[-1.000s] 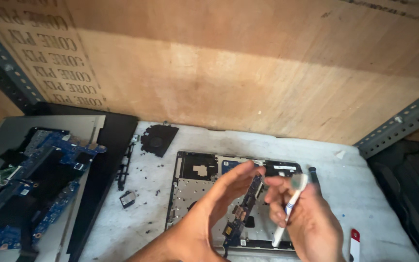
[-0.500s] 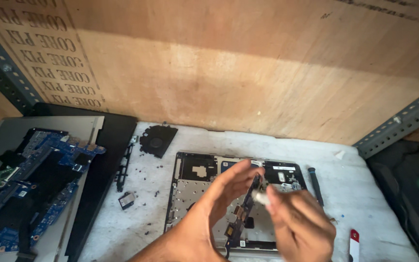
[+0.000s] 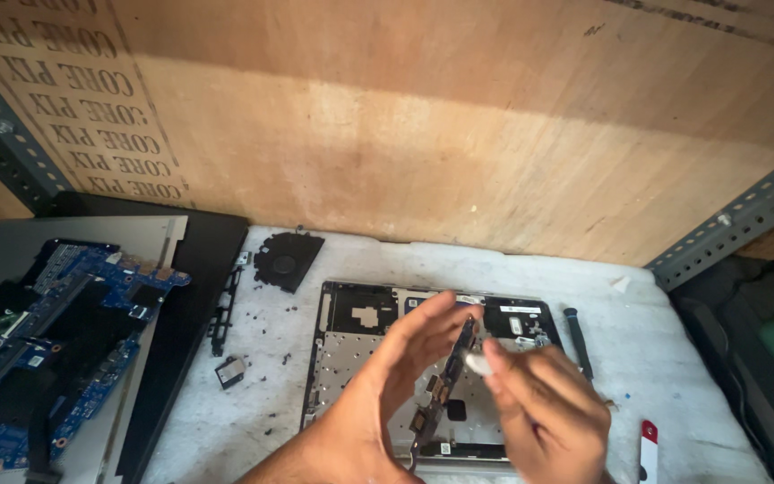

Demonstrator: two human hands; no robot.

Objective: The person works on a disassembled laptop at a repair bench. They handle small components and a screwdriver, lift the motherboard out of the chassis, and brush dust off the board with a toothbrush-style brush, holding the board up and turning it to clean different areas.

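Observation:
My left hand (image 3: 378,394) holds a narrow dark circuit board (image 3: 445,381) on edge above an opened laptop base (image 3: 351,358) that lies on the white bench top (image 3: 253,394). My right hand (image 3: 544,417) is right beside the board, fingers closed on a small white piece (image 3: 477,362) pressed near the board's upper end. The right hand is blurred. Part of the laptop base is hidden under both hands.
A blue motherboard (image 3: 47,341) rests on a grey laptop lid at the left, next to a black panel (image 3: 185,332). A black fan (image 3: 287,258), a black strip (image 3: 223,309) and a small part (image 3: 229,371) lie behind. A screwdriver (image 3: 579,341) and a red-and-white tool (image 3: 648,451) lie at the right.
My right hand held a long white tool out to the right; it has swung in against the board, and only a short white piece shows now. My left hand has kept the board upright.

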